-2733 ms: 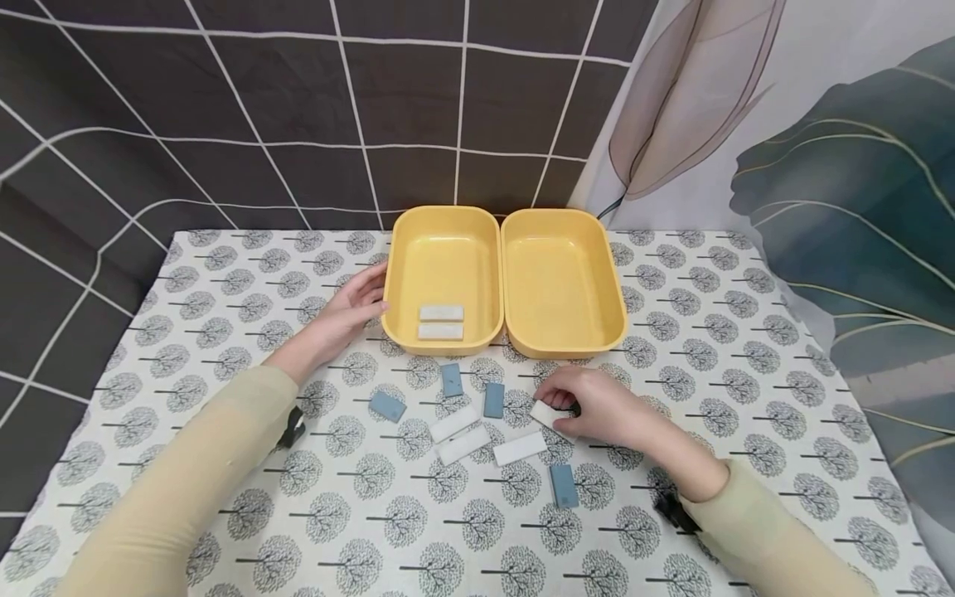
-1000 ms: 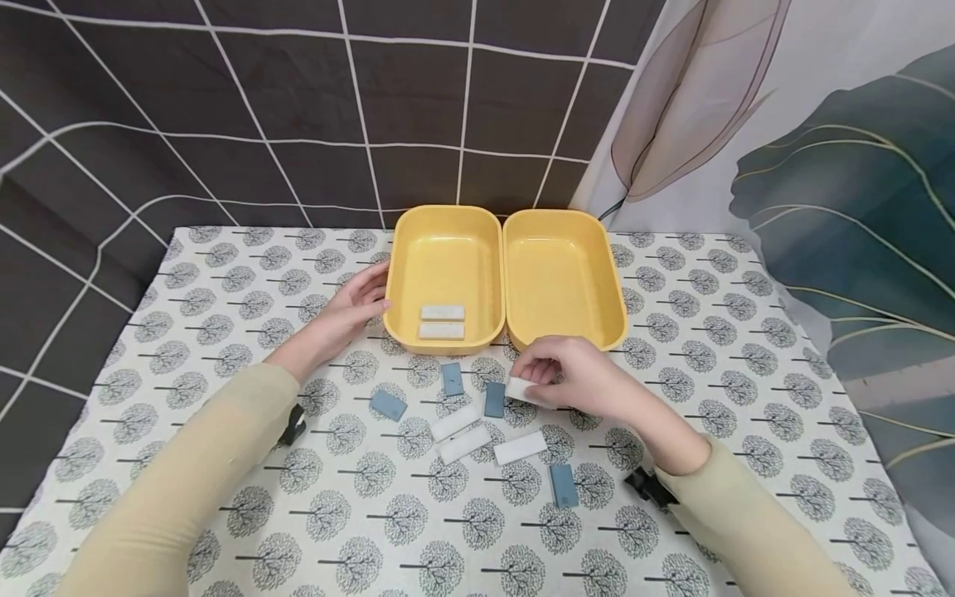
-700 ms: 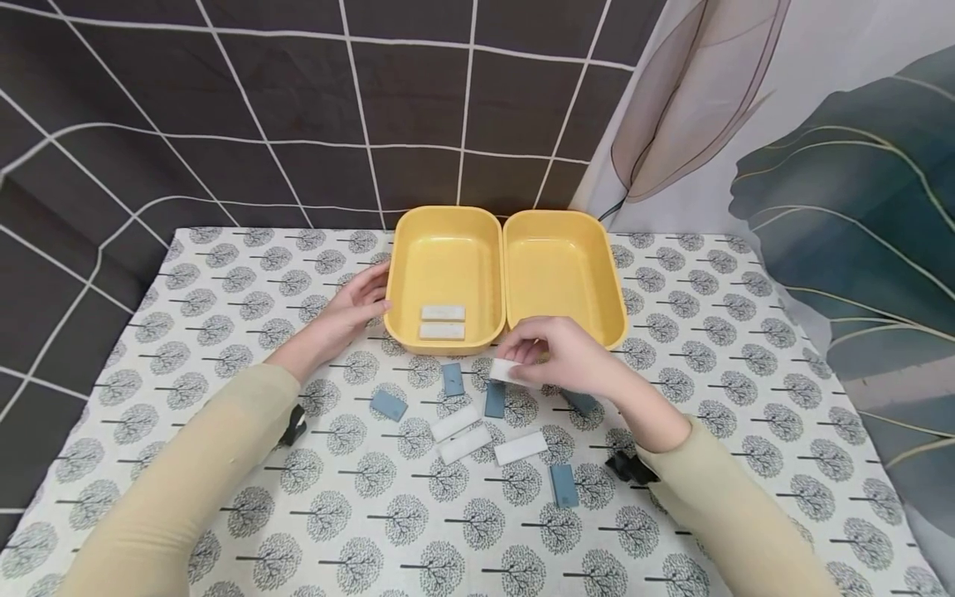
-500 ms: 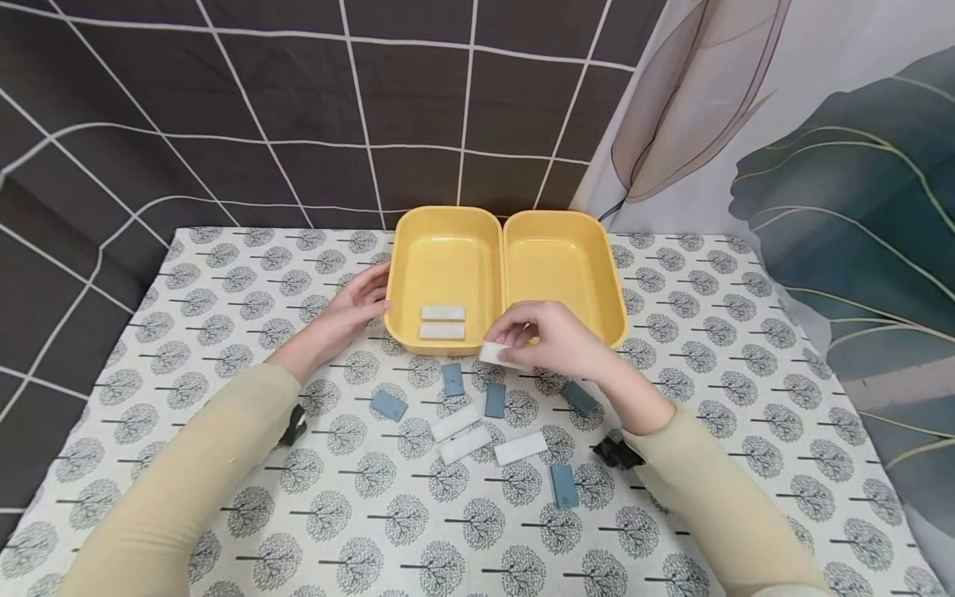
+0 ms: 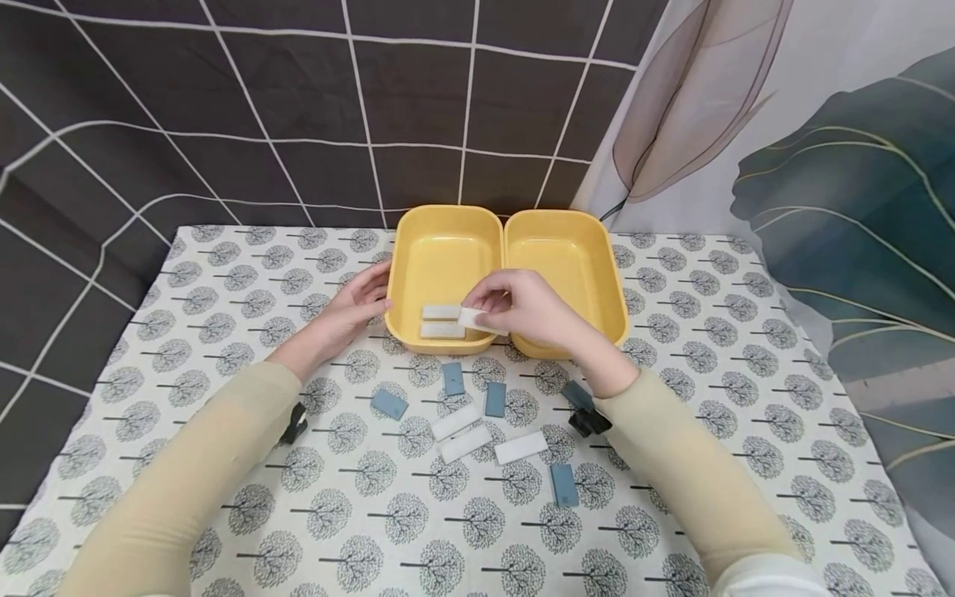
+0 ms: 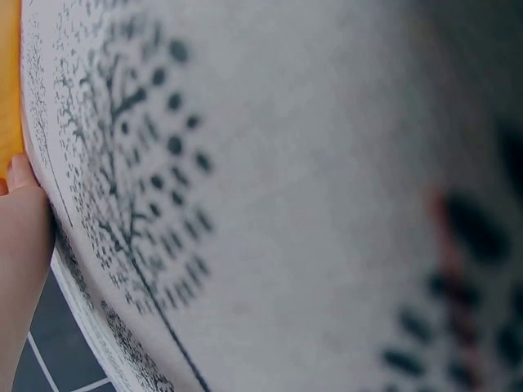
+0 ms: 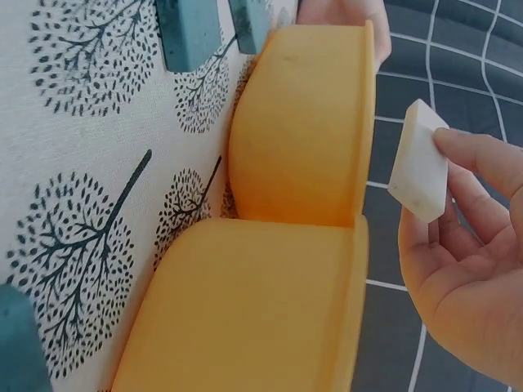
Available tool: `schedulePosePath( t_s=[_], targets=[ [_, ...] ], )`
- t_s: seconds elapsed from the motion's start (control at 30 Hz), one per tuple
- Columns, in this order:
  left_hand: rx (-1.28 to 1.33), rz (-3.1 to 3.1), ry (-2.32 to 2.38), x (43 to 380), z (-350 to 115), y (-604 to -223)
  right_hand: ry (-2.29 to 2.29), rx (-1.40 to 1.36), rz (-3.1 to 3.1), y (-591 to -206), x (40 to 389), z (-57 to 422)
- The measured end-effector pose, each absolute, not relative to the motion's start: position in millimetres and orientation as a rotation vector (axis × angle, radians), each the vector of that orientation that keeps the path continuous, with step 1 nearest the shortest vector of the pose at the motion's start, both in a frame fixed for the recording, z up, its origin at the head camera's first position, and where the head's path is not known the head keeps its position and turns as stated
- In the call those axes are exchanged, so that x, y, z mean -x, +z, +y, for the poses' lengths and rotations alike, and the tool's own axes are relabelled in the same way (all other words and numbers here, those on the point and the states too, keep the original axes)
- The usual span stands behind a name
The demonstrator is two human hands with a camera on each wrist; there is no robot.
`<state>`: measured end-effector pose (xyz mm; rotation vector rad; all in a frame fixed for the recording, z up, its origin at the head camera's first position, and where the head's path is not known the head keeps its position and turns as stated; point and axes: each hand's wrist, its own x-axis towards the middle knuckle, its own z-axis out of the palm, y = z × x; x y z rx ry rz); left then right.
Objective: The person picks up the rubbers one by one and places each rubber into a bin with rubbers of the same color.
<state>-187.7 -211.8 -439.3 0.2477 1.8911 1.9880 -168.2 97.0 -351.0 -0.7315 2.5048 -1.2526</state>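
My right hand [image 5: 525, 308] pinches a white rectangular block [image 7: 419, 163] between thumb and fingers, above the rim by the inner front corner of the left yellow bin [image 5: 448, 261]. Inside that bin, two similar white blocks lie side by side near the front, the back one [image 5: 440, 312] and the front one [image 5: 442, 331]. My left hand [image 5: 346, 311] rests against the bin's outer left side, its fingers extended along the wall. The left wrist view catches only part of this hand at the left edge, beside the yellow wall.
The right yellow bin [image 5: 570, 265] adjoins the left one, with nothing seen in it. On the tree-print cloth in front lie three white blocks [image 5: 521, 448] and several blue blocks [image 5: 496, 399]. A dark tile-patterned backdrop [image 5: 418, 91] stands behind.
My right hand has picked up the white block from the cloth and carried it left and away from me, up to the left bin. My left hand stays in place.
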Motion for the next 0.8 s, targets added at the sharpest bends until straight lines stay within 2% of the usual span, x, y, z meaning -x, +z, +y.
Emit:
schedulePosePath(
  t_s=[0.53, 0.8],
  targets=[
    [-0.236, 1.894, 1.980, 188, -210, -438, -1.264, 0.667, 2.487, -364, 205, 74],
    [-0.228, 1.891, 1.986, 188, -210, -439, -1.281, 0.729, 2.430, -371, 220, 65]
  ],
)
